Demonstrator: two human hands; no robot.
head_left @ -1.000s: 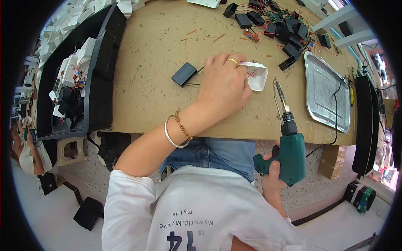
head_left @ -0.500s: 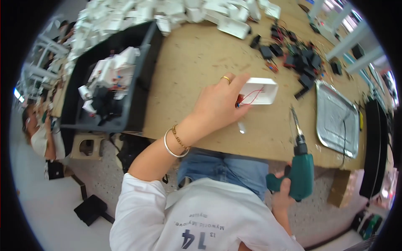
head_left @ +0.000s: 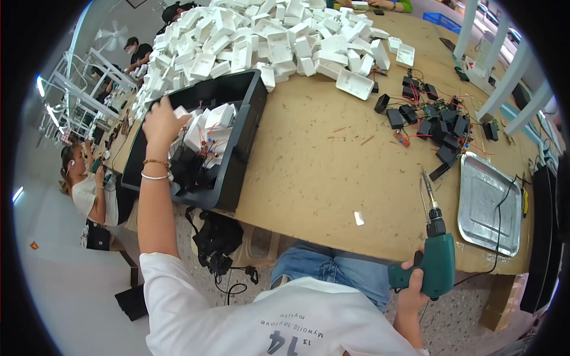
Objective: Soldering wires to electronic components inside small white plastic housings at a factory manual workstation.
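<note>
Green plastic fills the right hand, whose fingers curl firmly round the handle of one soldering gun at four o'clock in the view; its tip points to twelve. The left hand, at ten o'clock, reaches over one black bin, fingers bent and thumb spread toward three; I cannot tell whether they have hold of anything.

Several white cases lie in the bin, just beside the thumb at three o'clock from the fingers; they overlap too much to count. Black boxes sit in the same bin, at five o'clock from that hand. Two bands circle the left wrist.

Farther out, one small pale slip lies on the table, at ten o'clock from the gun's body. One metal tray rests at one o'clock from it, a cord crossing its edge. A cluster of black, wired boxes, well over ten, lies at twelve from the gun's tip. At eleven to twelve in the view rises a heap of white shells, far past counting. Dark lettering and a big numeral, upside down here, cross the white shirt at six. One seated person is at nine.
</note>
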